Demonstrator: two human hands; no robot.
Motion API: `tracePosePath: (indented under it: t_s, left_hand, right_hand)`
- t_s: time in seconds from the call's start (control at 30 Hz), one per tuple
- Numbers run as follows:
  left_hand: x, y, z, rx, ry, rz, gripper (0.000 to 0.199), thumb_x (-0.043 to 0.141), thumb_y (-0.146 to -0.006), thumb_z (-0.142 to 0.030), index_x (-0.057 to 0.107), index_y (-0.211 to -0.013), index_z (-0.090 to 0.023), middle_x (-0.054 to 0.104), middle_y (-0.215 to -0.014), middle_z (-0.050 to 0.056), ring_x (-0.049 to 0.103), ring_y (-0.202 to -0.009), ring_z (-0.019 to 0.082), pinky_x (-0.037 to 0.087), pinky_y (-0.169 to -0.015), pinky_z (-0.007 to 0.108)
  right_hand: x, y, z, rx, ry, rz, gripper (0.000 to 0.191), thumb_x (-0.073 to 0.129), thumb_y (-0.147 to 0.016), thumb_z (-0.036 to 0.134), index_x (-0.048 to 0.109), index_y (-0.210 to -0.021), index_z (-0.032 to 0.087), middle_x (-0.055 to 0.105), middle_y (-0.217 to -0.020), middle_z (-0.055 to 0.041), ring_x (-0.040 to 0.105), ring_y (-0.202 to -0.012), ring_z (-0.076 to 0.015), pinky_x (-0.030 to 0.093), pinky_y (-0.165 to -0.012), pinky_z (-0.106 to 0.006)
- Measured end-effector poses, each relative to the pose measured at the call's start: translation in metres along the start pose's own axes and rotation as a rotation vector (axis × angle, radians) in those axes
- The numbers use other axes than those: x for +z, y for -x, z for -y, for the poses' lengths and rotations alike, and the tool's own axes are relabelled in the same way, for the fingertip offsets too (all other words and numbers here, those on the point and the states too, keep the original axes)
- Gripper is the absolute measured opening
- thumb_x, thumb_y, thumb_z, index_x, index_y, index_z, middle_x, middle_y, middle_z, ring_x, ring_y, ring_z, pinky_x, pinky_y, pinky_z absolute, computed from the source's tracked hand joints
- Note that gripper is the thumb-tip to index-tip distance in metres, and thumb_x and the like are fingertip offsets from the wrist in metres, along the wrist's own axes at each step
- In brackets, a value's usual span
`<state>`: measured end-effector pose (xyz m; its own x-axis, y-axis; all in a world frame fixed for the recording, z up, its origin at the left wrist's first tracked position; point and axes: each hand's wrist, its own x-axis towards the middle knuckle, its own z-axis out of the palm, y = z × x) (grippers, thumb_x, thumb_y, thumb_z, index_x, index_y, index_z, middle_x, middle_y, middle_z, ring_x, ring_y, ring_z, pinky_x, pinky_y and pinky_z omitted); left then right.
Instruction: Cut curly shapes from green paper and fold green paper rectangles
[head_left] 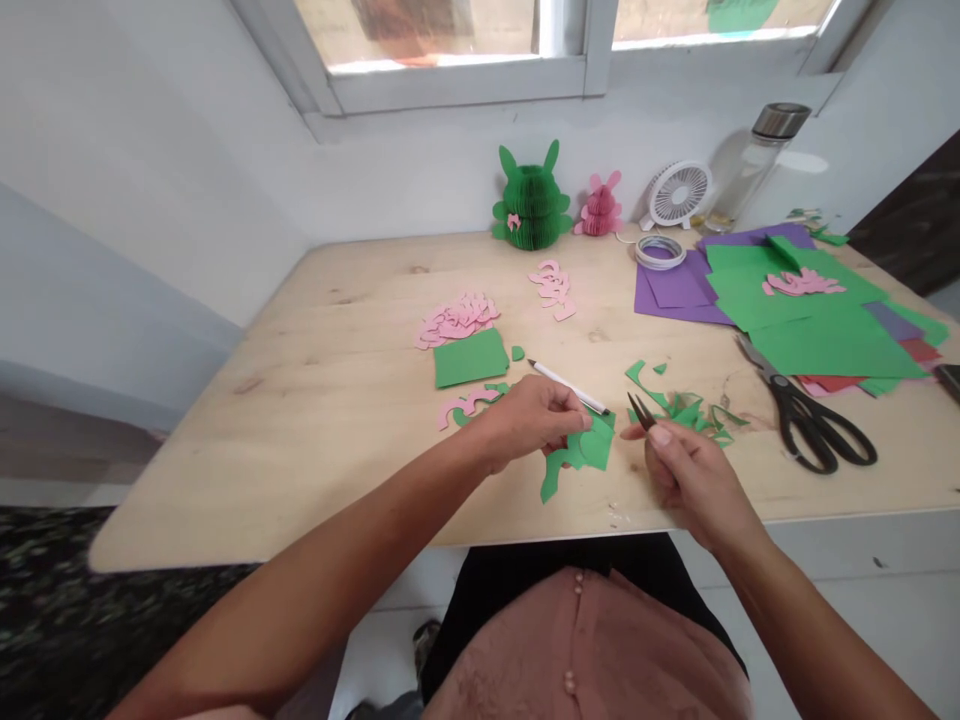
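My left hand (536, 420) pinches a partly cut piece of green paper (598, 442), a curved strip of which hangs down toward the table's front edge. To the right of the paper, my right hand (686, 475) is closed around small scissors (641, 410) whose dark blades point up and left; their handles are hidden in the fingers. The blades do not touch the paper. A white pen (568, 386) lies just behind my left hand. Green paper scraps (686, 410) are heaped behind my right hand.
Pink cutouts (459, 320) lie behind a green card stack (471, 358). Large black-handled scissors (817, 425) rest at the right, near green sheets (832, 340) and a tape roll (660, 253). Paper figures, a fan (677, 194) and a bottle (750, 170) stand by the wall.
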<state>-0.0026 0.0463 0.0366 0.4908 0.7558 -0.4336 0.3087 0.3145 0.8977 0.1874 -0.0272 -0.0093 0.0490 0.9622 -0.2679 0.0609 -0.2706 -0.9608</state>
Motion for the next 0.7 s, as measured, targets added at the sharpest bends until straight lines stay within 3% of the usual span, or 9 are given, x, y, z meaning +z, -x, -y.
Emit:
tracePosePath:
  t_s: [0.27, 0.5, 0.7]
  left_hand:
    - [0.003, 0.004, 0.005, 0.06, -0.006, 0.075, 0.011, 0.064, -0.069, -0.022, 0.06, -0.061, -0.015, 0.049, -0.049, -0.005, 0.045, -0.046, 0.007, 0.036, -0.047, 0.02]
    - [0.013, 0.015, 0.019, 0.004, 0.195, -0.047, 0.015, 0.066, -0.072, -0.025, 0.058, -0.08, -0.016, 0.062, -0.059, -0.001, 0.058, -0.05, 0.01, 0.041, -0.049, 0.021]
    - [0.02, 0.012, 0.029, 0.053, 0.252, -0.144, 0.012, 0.063, -0.073, -0.024, 0.055, -0.071, -0.016, 0.056, -0.054, -0.005, 0.056, -0.045, 0.008, 0.044, -0.049, 0.021]
  right_hand:
    - [0.019, -0.007, 0.011, -0.1, 0.126, -0.019, 0.03, 0.07, -0.069, 0.044, 0.057, -0.062, 0.018, 0.037, -0.054, 0.0054, 0.028, -0.05, -0.0088, 0.021, -0.046, -0.024]
    - [0.023, -0.007, 0.0, -0.017, -0.022, -0.096, 0.034, 0.069, -0.069, 0.048, 0.055, -0.066, 0.018, 0.033, -0.054, 0.0066, 0.021, -0.047, -0.0075, 0.014, -0.042, -0.024]
    - [0.024, -0.007, 0.001, -0.024, -0.039, -0.096, 0.035, 0.068, -0.07, 0.051, 0.056, -0.069, 0.018, 0.033, -0.053, 0.0074, 0.021, -0.046, -0.0079, 0.015, -0.043, -0.024]
